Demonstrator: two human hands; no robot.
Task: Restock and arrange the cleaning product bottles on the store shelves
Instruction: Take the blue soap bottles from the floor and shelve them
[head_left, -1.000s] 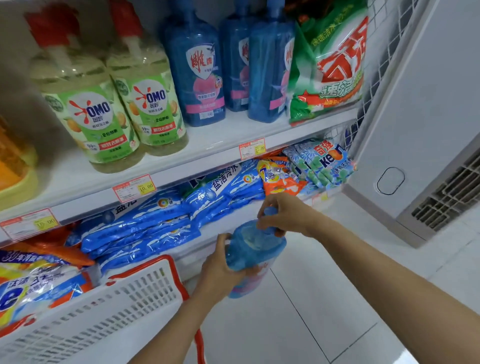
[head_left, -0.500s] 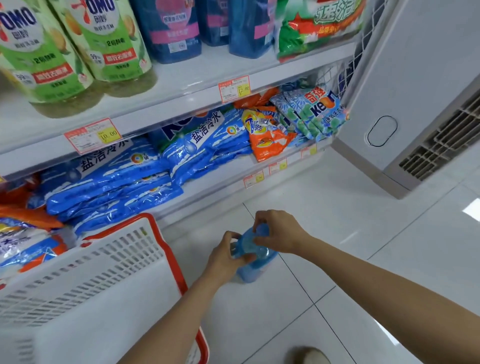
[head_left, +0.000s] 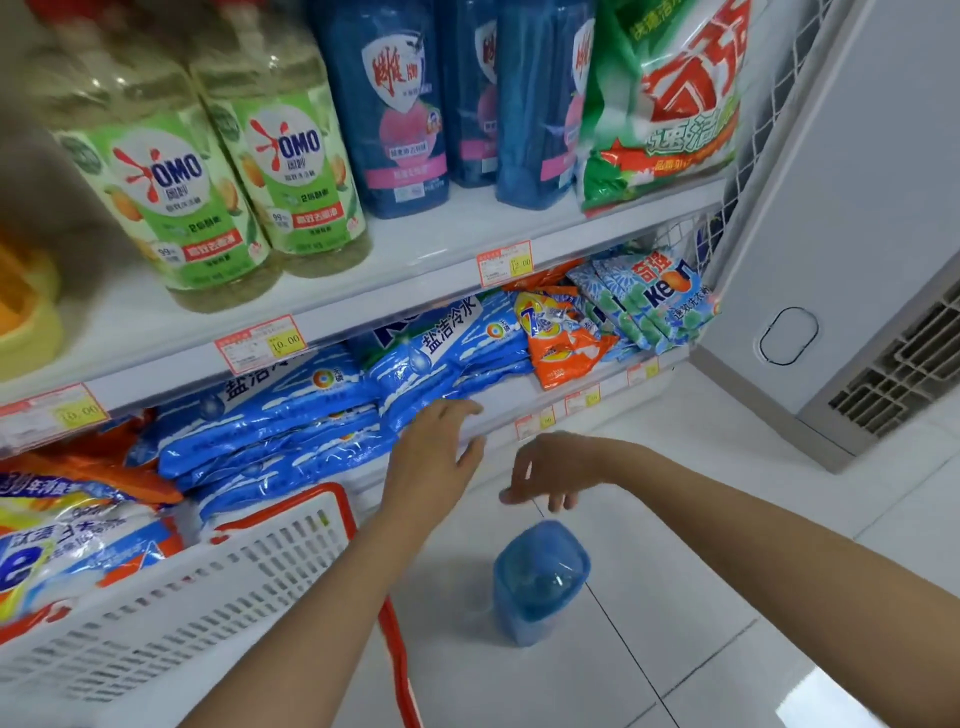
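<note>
Both grips are now lifting clear of the blue bottle (head_left: 540, 582) they were clasping half a second ago. It is standing upright on the floor (head_left: 675, 597), just below the right grip (head_left: 550, 473) and near the white basket (head_left: 208, 587). The left grip (head_left: 436, 457) is spreading open, reaching toward the blue bags (head_left: 447, 353) on the lower shelf. The right grip is hanging loosely open, pinching nothing.

The person is probably clearing space first. The matching blue bottles (head_left: 395, 114) are standing on the upper shelf (head_left: 415, 254), so a gap is best opened there, with labels kept facing outward.

Readable writing: "OMO" on the green-labelled bottles (head_left: 291, 171), "Keon" on the right-hand bags (head_left: 660, 296), "盐洁冷水" on the blue bags, and price tags showing 10.00 (head_left: 262, 343) and 12.00 (head_left: 505, 262).
</note>
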